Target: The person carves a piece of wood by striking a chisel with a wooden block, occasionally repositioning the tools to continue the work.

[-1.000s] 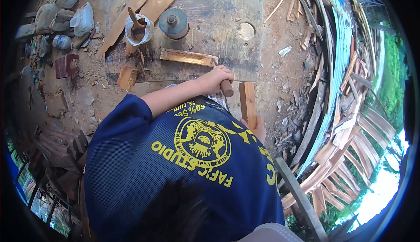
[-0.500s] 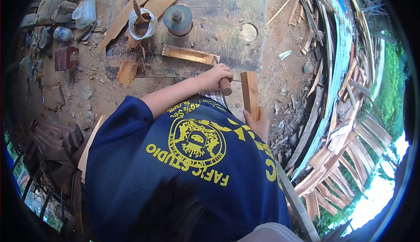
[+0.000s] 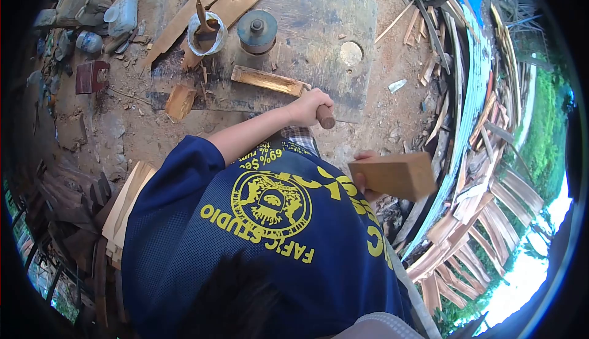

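My left hand [image 3: 311, 107] is closed round the brown wooden handle [image 3: 326, 117] of a tool, whose metal end meets the right end of a grooved wooden piece [image 3: 267, 80]. That piece lies on a worn board [image 3: 331, 23]. Lower right, my right hand [image 3: 364, 173] grips a wooden block [image 3: 396, 175] that points out to the right, apart from the handle. Part of this hand is hidden behind the block.
Beyond the grooved piece stand a round metal object [image 3: 257, 32] and a white tub [image 3: 207, 34] with a brush in it. A small wood block [image 3: 180, 102] lies left. Wood strips [image 3: 485, 216] pile up at right, plastic containers [image 3: 121, 14] at upper left.
My right hand has swung the block from beside the handle out to the right, so it now lies sideways. My left hand keeps its hold; the whole view has shifted slightly.
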Demonstrator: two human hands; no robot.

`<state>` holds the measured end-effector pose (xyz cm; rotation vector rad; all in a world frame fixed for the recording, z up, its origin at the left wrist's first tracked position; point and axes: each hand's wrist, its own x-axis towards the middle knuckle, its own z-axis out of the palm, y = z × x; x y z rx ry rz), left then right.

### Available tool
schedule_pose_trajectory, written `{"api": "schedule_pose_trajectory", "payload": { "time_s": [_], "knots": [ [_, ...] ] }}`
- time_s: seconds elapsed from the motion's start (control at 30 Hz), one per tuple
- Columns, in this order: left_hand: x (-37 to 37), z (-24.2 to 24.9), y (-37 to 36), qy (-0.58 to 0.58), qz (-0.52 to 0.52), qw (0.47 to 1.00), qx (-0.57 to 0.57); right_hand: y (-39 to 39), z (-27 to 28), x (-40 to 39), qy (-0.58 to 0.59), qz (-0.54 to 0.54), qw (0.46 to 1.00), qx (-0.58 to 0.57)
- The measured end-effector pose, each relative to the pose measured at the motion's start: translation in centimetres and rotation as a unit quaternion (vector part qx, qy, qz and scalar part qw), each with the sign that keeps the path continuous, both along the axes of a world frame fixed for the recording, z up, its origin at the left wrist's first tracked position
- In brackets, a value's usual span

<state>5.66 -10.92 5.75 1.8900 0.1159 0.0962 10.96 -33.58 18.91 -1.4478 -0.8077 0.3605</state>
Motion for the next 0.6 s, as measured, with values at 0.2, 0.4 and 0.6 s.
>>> {"api": "schedule_pose_trajectory", "payload": {
  "time_s": [0.2,0.4,0.6],
  "knots": [
    [0.8,-1.0,-0.7,-0.012,0.072,0.997,-0.01,3.5,3.6,-0.4,-0.061,0.011,0.824,-0.563],
    [1.2,0.4,-0.1,-0.057,0.112,0.991,-0.047,1.9,1.6,0.4,-0.017,-0.068,0.985,-0.157],
    [2.3,-0.7,-1.3,-0.099,0.143,0.982,-0.078,4.9,3.6,0.5,-0.009,-0.012,0.859,-0.512]
  ]
}}
